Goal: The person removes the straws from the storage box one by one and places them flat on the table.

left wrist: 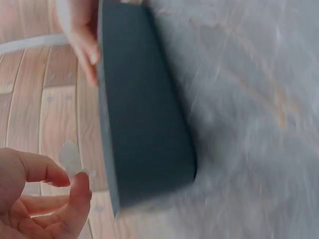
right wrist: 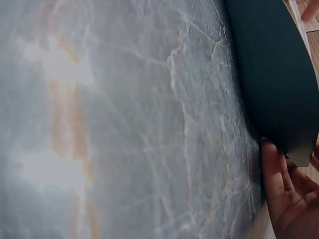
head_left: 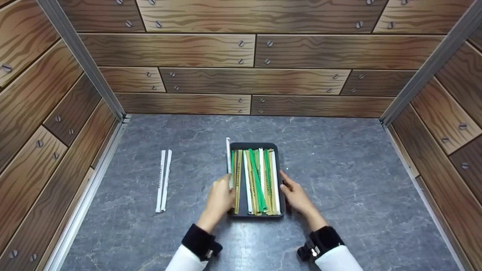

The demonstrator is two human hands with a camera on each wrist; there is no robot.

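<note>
your left hand (head_left: 221,194) is nearly closed, thumb and fingertips pinching one slim, white, paper-like wrapped stick (head_left: 228,158) upright in the head view along the left edge of the tray; its far end pokes just past the tray's far left corner. whether it touches the rim, you cannot tell. your right hand (head_left: 297,195) is loosely extended, fingers resting against the outside of the right wall of the black, rectangular, round-cornered tray (head_left: 254,145); no stick is in it. the tray sits about midway between the desk's side edges, with room beyond its far edge and a wide stretch from its right edge to the desk's right edge. inside, long green sticks (head_left: 257,180), tan sticks (head_left: 238,180) and white ones lie mostly lengthwise, with a strip of tray floor showing left of the middle. to your left, two slim white wrapped sticks (head_left: 160,181) lie side by side, well apart from the tray and nearer the desk's left edge. the desk (head_left: 354,169) is grey, marbled and pale-veined, shining near you. wood-patterned panels form the back wall (head_left: 211,81) and both sides, with grey metal strips at the corners.
</note>
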